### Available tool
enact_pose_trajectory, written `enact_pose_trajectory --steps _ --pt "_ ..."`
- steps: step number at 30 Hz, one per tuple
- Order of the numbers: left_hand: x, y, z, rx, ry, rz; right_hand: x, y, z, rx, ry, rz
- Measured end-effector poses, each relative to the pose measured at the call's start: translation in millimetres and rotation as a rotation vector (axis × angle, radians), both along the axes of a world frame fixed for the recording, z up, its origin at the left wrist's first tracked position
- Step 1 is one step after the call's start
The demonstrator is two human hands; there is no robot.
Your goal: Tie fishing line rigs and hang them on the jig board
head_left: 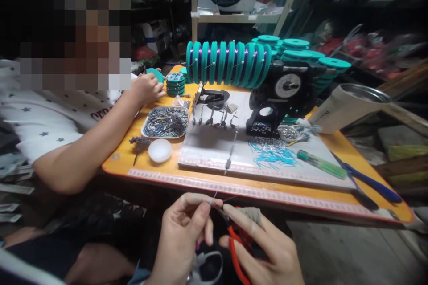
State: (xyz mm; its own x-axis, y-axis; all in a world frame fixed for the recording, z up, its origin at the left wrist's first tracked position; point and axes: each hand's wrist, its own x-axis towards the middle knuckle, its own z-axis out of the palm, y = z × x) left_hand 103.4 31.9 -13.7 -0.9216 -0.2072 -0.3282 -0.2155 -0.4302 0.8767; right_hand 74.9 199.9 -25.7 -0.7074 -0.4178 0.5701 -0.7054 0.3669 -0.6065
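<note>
My left hand (pixel 187 236) is closed in a pinch, thumb against forefinger, on a thin purple line (pixel 216 194). A tiny light-blue piece (pixel 210 203) shows at its fingertips. My right hand (pixel 270 245) is wrapped around red-handled pliers (pixel 236 256), whose narrow jaws reach up to my left fingertips. Pale tape covers part of my right forefinger. Both hands are in front of the table's near edge. What exactly the jaws touch is too small to tell.
A white board (pixel 207 151) bears a black device with a row of teal spools (pixel 229 64), scattered beads and blue bits (pixel 274 153), and a green tube (pixel 323 164). Nearby are blue-handled pliers (pixel 371 182), a tumbler (pixel 347 109), a parts tray (pixel 165 122), a bowl (pixel 159 150) and a co-worker's hand (pixel 147 89).
</note>
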Motion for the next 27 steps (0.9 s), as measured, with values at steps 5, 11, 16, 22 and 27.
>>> enact_pose_trajectory --steps 5,11,16,22,27 --pt "0.6 -1.2 1.4 0.023 0.001 0.011 0.2 -3.7 3.0 -0.023 0.014 0.026" --pt "0.6 -1.1 2.0 0.058 0.007 0.006 0.2 -6.4 4.9 -0.015 0.021 0.031" --pt "2.0 -0.5 1.0 0.063 0.0 -0.011 -0.3 -3.4 6.2 -0.013 0.004 0.053" --pt "1.3 0.3 -0.1 0.043 -0.003 0.016 -0.7 -4.5 2.4 -0.011 0.019 0.034" --pt "0.9 0.0 -2.1 0.0 -0.01 0.058 4.9 7.4 2.5 0.02 -0.008 -0.042"
